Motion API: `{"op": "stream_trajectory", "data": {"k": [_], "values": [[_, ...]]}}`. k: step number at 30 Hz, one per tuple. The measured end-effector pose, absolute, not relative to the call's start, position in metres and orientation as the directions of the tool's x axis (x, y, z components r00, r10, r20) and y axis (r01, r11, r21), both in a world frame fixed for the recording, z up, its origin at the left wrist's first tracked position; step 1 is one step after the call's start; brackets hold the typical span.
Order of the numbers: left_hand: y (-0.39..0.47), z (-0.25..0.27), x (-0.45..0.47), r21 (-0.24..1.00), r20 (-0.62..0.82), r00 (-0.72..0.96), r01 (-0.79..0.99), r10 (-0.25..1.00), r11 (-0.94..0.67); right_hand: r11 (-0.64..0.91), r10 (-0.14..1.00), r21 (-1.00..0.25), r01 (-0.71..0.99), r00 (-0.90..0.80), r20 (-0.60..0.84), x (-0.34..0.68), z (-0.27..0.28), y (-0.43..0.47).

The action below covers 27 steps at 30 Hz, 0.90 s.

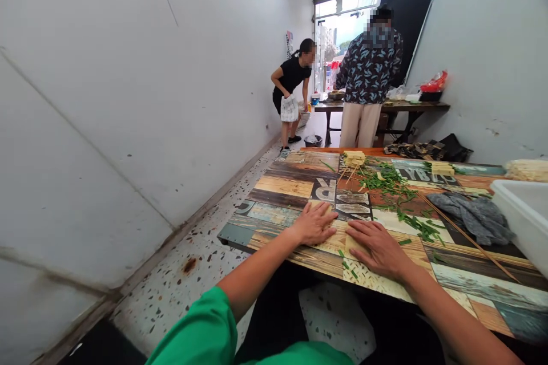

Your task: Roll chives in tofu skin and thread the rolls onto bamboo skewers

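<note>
My left hand lies palm down near the table's front edge, fingers stretched out. A thin pale yellow sheet, which looks like tofu skin, shows beyond its fingers. To its right, my right hand rests flat, fingers extended, on a second pale sheet that it partly covers. Cut green leaves, resembling chives, are scattered beyond my right hand. A larger heap of cut greens lies farther back. Beside that heap sit pale rolls with thin sticks poking out.
A grey cloth, a long thin stick and a white plastic tub occupy the right side. More pale rolls and stacked pale strips lie farther back. Two people stand near a second table; a wall runs along the left.
</note>
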<state>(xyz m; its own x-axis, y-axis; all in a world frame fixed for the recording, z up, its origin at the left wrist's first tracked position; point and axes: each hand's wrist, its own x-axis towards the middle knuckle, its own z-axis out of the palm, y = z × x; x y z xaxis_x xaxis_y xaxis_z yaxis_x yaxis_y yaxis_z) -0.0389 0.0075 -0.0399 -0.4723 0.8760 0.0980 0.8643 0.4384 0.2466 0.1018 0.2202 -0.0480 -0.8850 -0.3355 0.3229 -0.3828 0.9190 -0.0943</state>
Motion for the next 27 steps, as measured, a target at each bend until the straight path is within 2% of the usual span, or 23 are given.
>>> {"op": "stream_trajectory", "data": {"k": [7,9,11,13,16,18,20,22,25,27], "values": [[0.000,-0.043,-0.049,0.172,0.108,-0.542,0.836,0.833,0.521,0.937,-0.285,-0.079,-0.341,-0.874,0.393,0.110,-0.045,0.216],[-0.007,-0.041,-0.055,0.127,0.157,-0.578,0.816,0.801,0.564,0.952,-0.220,-0.094,-0.292,-0.862,0.457,0.113,-0.042,0.225],[-0.011,-0.040,-0.059,0.102,0.184,-0.636,0.771,0.749,0.629,0.982,-0.056,-0.129,-0.141,-0.857,0.513,0.122,-0.036,0.245],[-0.013,-0.038,-0.054,0.105,0.196,-0.671,0.739,0.715,0.665,0.980,0.183,-0.165,0.113,-0.840,0.511,0.135,-0.029,0.271],[-0.007,-0.039,-0.023,0.135,0.256,-0.631,0.774,0.732,0.619,0.857,0.511,-0.143,0.495,-0.782,0.357,0.154,-0.021,0.310],[0.001,-0.041,0.006,0.184,0.276,-0.510,0.860,0.815,0.476,0.796,0.603,-0.086,0.600,-0.772,0.200,0.159,-0.020,0.326],[0.009,-0.041,0.031,0.227,0.256,-0.358,0.925,0.898,0.304,0.819,0.574,-0.053,0.572,-0.813,0.092,0.153,-0.022,0.329],[0.014,-0.041,0.047,0.260,0.230,-0.253,0.947,0.940,0.191,0.885,0.464,-0.084,0.458,-0.883,0.072,0.141,-0.024,0.325],[0.015,-0.040,0.052,0.293,0.231,-0.212,0.946,0.950,0.139,0.929,0.320,-0.239,0.282,-0.938,0.136,0.116,-0.022,0.320],[0.013,-0.039,0.050,0.308,0.247,-0.221,0.941,0.944,0.140,0.910,0.351,-0.295,0.292,-0.920,0.172,0.096,-0.015,0.327]]}}
